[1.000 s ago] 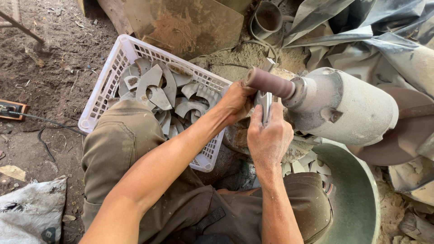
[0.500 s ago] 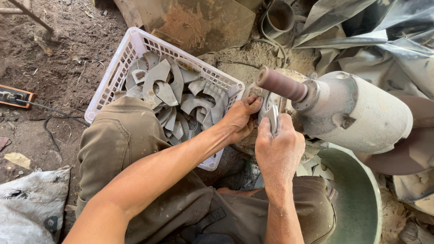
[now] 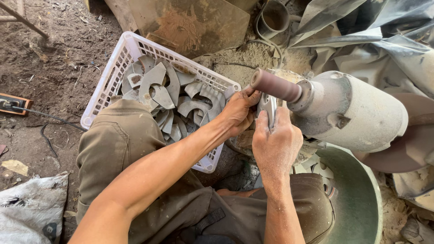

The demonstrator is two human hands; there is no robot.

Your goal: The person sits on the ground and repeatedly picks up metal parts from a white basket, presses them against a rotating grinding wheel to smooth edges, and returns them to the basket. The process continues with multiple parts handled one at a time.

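Holding a small flat metal piece (image 3: 267,107) up against the brown sanding drum (image 3: 275,85) on the motor's shaft, both hands sit very near the abrasive, and that is the main hazard as I judge it: a fingertip of the left hand (image 3: 238,110) or the right hand (image 3: 276,140) could graze the drum if the piece slips or catches. A snag could also jerk the piece out of the grip and fling it toward the lap or the white plastic basket (image 3: 118,72). Heat building up in the metal might force a sudden letting go.

The piece stands on edge at the centre of the frame, just below the drum and touching or nearly touching it; contact itself is hard to make out. Right hand is curled closed round the lower part of the piece, from below it. Left hand comes in from the left, fingers bent and pinching the piece's upper left edge, right beside the drum's free end. Behind the left wrist, upper left, the basket holds many similar grey curved blanks; a green basin (image 3: 357,199) sits at lower right, beneath the grey motor housing (image 3: 357,110)
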